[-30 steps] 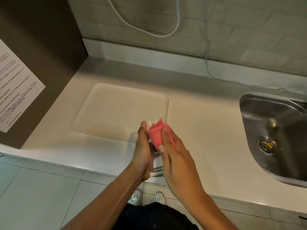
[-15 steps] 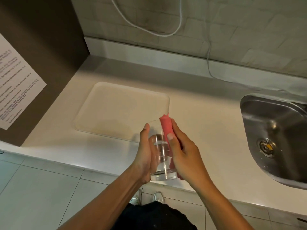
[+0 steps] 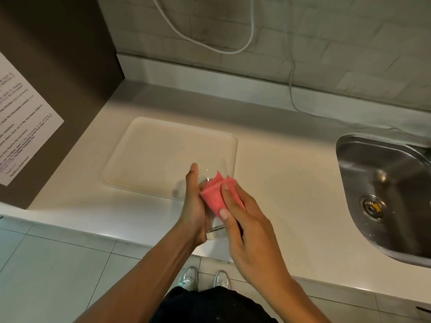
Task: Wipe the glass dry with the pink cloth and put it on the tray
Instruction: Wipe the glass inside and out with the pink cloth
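While the tray (image 3: 151, 155) lies bare on the white surface (image 3: 279, 183) at the left, the left hand (image 3: 193, 206) is wrapped around the glass (image 3: 213, 173), held tilted in the air over the tray's near right corner. The right hand (image 3: 247, 224) presses the pink cloth (image 3: 215, 194) against the glass's side with thumb and fingers. A steel sink (image 3: 384, 194) sits far right.

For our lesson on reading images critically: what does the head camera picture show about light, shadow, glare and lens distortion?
Head view: dim, warm light; a shadow band lies along the back of the counter; soft glare on the sink; the clear glass nearly vanishes against the pale tray; the wide lens bows the counter's edges; the hands and pink cloth look slightly soft.
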The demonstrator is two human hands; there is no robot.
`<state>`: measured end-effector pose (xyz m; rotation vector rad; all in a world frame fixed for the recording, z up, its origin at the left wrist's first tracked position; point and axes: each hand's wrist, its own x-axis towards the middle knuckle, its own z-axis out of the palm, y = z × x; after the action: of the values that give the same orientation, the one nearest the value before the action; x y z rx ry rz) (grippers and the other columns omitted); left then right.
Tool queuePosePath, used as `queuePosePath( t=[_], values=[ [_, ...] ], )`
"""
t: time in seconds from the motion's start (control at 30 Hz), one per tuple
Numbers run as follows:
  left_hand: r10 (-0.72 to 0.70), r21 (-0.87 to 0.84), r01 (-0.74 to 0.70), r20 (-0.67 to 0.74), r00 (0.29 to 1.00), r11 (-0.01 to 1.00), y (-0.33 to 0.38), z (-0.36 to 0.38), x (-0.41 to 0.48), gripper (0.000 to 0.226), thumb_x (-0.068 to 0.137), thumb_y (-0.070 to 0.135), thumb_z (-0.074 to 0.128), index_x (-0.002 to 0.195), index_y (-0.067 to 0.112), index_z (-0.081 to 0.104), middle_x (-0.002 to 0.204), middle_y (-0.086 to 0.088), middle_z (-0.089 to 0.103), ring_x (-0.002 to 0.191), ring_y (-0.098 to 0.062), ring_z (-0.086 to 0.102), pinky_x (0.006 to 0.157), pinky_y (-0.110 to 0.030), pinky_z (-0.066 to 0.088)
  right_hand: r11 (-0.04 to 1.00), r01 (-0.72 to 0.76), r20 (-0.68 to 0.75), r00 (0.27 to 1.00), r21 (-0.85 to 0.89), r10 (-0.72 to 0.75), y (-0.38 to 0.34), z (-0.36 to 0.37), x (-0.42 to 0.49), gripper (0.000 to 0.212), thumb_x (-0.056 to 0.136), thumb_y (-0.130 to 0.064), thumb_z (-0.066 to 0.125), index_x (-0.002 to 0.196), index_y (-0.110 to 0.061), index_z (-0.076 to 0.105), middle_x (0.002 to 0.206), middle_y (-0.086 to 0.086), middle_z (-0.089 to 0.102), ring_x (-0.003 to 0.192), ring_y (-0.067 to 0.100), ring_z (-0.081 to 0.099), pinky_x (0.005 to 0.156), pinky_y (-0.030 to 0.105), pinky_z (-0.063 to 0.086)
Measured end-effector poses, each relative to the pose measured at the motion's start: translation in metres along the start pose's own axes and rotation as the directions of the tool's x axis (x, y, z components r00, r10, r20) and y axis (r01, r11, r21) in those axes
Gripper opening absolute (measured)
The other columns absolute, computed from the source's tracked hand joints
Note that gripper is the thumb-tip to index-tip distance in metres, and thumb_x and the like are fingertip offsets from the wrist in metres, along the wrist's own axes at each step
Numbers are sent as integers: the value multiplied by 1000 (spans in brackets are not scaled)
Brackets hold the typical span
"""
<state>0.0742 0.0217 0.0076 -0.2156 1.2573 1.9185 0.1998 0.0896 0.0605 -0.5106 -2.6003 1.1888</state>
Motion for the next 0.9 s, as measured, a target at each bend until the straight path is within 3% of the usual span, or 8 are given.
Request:
queuePosePath(
  t=[0.13, 0.27, 0.43, 0.6, 0.7, 0.77, 0.83, 0.9],
  values=[
    [-16, 36, 18, -46, 999, 999, -7, 0, 0, 88, 88, 87, 40, 108, 13, 82, 104, -18, 84, 97, -31, 81, 78, -42, 65, 994, -82, -2, 997, 74, 83, 6, -3, -1, 46, 105, -37, 41, 152, -39, 36, 154, -19, 42, 135, -7, 40, 113, 20, 37],
    [-45, 65, 49, -67, 997, 997, -19, 8, -4, 89, 89, 88, 32, 110, 19, 84, 111, -21, 83, 105, -34, 80, 82, -43, 62, 981, -153, -59, 985, 116, 161, 3, -5, 22, 45, 106, -33, 41, 151, -36, 38, 149, -16, 49, 128, -5, 48, 106, 8, 36],
    [-13, 13, 14, -103, 995, 1000, 5, -4, 10, 89, 88, 90, 36, 102, 10, 72, 81, -10, 82, 72, -24, 81, 60, -36, 64, 997, -58, 23, 998, 45, 57, 1, 2, -14, 47, 105, -39, 41, 152, -38, 35, 156, -23, 35, 140, -10, 32, 115, 15, 29],
    [-65, 24, 68, -118, 991, 997, -2, 8, -1, 92, 89, 88, 37, 122, 11, 75, 105, -19, 84, 94, -34, 82, 74, -44, 66, 985, -131, -42, 990, 109, 136, 1, -5, 11, 45, 106, -35, 41, 151, -33, 40, 155, -19, 40, 138, -5, 39, 116, 23, 34],
    [-38, 4, 38, -95, 995, 999, 3, 3, 1, 93, 86, 90, 40, 111, 7, 72, 92, -17, 83, 84, -31, 82, 70, -42, 66, 1000, -12, -17, 1000, -29, 11, -1, 3, -7, 48, 106, -37, 41, 153, -37, 32, 160, -18, 30, 144, -4, 28, 118, 20, 25],
    [-41, 1, 41, -94, 995, 999, 3, 0, 1, 89, 86, 91, 40, 102, 9, 70, 82, -14, 80, 75, -28, 80, 65, -39, 66, 1000, -3, 16, 1000, -14, 4, 4, 3, -19, 48, 105, -36, 43, 153, -37, 34, 159, -19, 31, 144, -6, 28, 117, 17, 25],
    [-76, 25, 79, -95, 993, 997, -4, 2, -4, 93, 88, 89, 38, 108, 4, 71, 92, -18, 83, 83, -32, 82, 68, -41, 65, 995, -78, 13, 997, 59, 77, 9, -2, -8, 46, 106, -35, 42, 152, -34, 37, 154, -20, 40, 137, -7, 38, 110, 8, 30],
    [-115, 28, 118, -84, 990, 993, -12, 11, -13, 99, 87, 89, 38, 120, 3, 74, 110, -29, 80, 103, -42, 79, 84, -50, 64, 976, -177, -7, 984, 129, 179, 11, -8, 14, 44, 106, -34, 41, 150, -35, 41, 145, -18, 52, 126, -5, 51, 96, -1, 35]
  ],
)
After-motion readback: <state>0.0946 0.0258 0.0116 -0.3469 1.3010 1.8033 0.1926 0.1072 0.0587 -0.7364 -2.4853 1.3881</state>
